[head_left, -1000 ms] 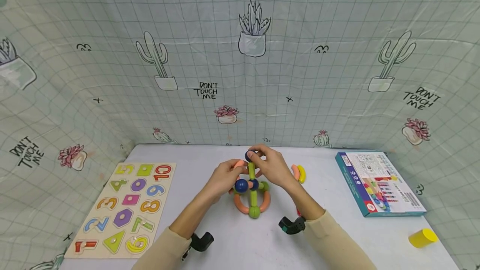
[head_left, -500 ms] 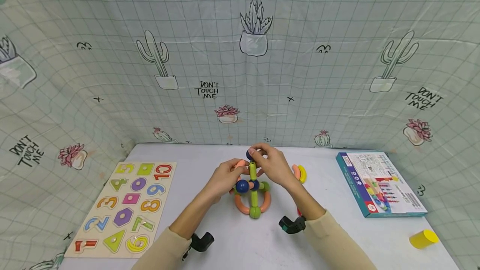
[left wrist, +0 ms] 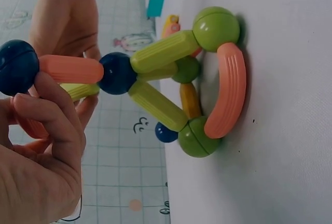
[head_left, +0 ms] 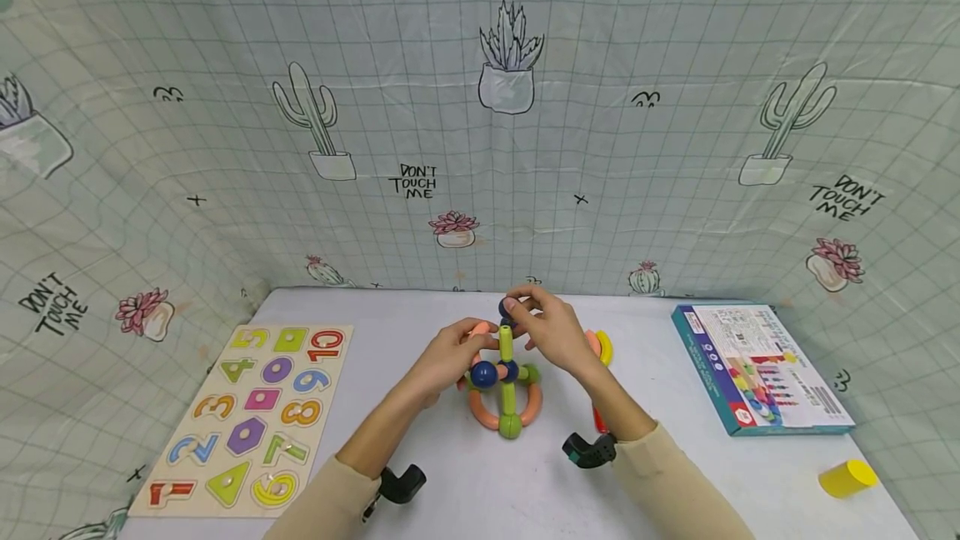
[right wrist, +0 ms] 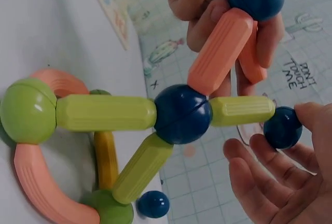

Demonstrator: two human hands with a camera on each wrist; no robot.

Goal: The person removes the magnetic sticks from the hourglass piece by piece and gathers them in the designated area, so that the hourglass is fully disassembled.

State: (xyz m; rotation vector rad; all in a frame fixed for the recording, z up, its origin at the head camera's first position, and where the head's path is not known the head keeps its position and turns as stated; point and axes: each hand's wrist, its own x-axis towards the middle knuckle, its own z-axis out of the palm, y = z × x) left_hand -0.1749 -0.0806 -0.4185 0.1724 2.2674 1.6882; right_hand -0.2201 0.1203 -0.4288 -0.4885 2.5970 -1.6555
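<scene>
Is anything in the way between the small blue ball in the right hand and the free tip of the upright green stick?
Nothing visible. The small blue ball, pinched by the right hand, sits right at the tip of the green stick. The left hand holds an orange stick off to the side.

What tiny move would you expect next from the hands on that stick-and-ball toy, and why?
Probably the right hand lets go of the small blue ball. That ball already sits on the tip of the green stick, so it looks seated, while the left hand grips the orange stick and steadies the toy.
</scene>
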